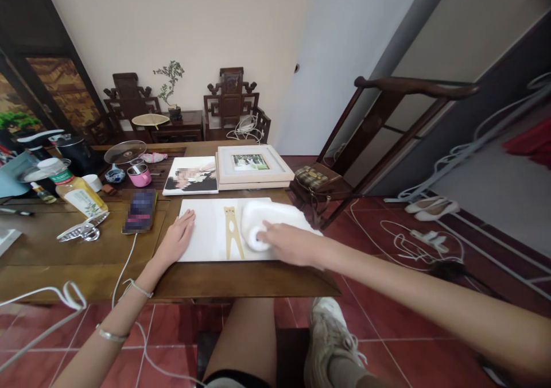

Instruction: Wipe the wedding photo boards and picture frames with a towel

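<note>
A white flat board (206,230) lies on the wooden table (107,267) in front of me. A thin wooden stand piece (233,233) rests on it. My left hand (175,240) lies flat on the board's left edge, fingers stretched out. My right hand (289,243) presses a white cloth (263,214) onto the board's right half, fingers curled on the cloth's bunched end.
Behind the board sit a framed photo (253,165) on a stack and a photo canvas (192,175). A phone (140,210) with a cable, a bottle (77,191), a pink cup (140,175) and a small fan (124,152) stand left. A wooden chair (344,164) is at right.
</note>
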Demonstrator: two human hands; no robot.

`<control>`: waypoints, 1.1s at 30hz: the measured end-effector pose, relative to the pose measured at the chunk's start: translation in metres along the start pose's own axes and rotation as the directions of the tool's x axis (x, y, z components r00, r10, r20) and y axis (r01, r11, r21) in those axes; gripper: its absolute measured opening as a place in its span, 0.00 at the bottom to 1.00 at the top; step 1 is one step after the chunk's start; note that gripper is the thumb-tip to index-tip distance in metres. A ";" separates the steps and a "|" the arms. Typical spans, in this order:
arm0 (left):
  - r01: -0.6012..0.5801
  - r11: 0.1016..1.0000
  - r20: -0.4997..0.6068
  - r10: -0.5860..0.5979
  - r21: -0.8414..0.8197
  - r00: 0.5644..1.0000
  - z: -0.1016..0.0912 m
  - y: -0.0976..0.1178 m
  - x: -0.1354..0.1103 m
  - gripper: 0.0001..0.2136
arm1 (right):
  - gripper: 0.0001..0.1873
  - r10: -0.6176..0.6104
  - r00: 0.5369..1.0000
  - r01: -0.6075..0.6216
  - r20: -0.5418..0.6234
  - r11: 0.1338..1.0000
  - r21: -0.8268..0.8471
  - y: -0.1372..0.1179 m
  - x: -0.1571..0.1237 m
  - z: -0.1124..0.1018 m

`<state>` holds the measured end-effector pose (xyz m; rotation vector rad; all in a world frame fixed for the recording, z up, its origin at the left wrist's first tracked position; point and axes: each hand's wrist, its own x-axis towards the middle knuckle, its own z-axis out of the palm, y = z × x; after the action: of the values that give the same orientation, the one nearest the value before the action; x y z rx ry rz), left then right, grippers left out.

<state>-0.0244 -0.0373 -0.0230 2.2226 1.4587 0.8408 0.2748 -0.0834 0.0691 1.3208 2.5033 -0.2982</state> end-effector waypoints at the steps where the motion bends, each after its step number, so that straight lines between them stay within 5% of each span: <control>1: -0.002 1.000 0.001 0.002 0.001 1.000 0.000 0.000 0.000 0.26 | 0.24 -0.024 0.999 0.023 0.035 1.000 0.014 -0.007 -0.011 0.000; 6: -0.013 1.000 0.016 0.013 0.023 1.000 0.001 -0.002 -0.001 0.26 | 0.24 -0.015 0.994 0.010 0.106 0.999 0.042 -0.016 -0.031 -0.003; 14: -0.027 0.998 0.039 0.025 0.049 0.999 0.000 -0.003 -0.001 0.27 | 0.26 0.081 0.993 -0.078 -0.090 0.996 0.036 0.030 0.040 -0.004; 19: -0.014 0.999 0.029 0.014 0.032 0.999 0.000 -0.003 0.000 0.27 | 0.26 0.114 0.969 -0.103 -0.220 0.993 0.063 0.000 0.054 0.013; 26: -0.010 1.000 0.031 0.009 0.008 0.999 0.000 -0.001 0.000 0.26 | 0.28 -0.231 0.956 0.238 -0.178 0.971 0.019 -0.069 0.008 0.037; 33: 0.000 1.000 0.028 -0.001 0.015 1.000 -0.001 0.000 -0.001 0.26 | 0.29 -0.201 0.938 0.218 -0.282 0.975 0.031 -0.034 0.044 0.019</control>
<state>-0.0247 -0.0383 -0.0226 2.2360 1.4575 0.7971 0.2258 -0.0744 0.0369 1.1891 2.9011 -0.2524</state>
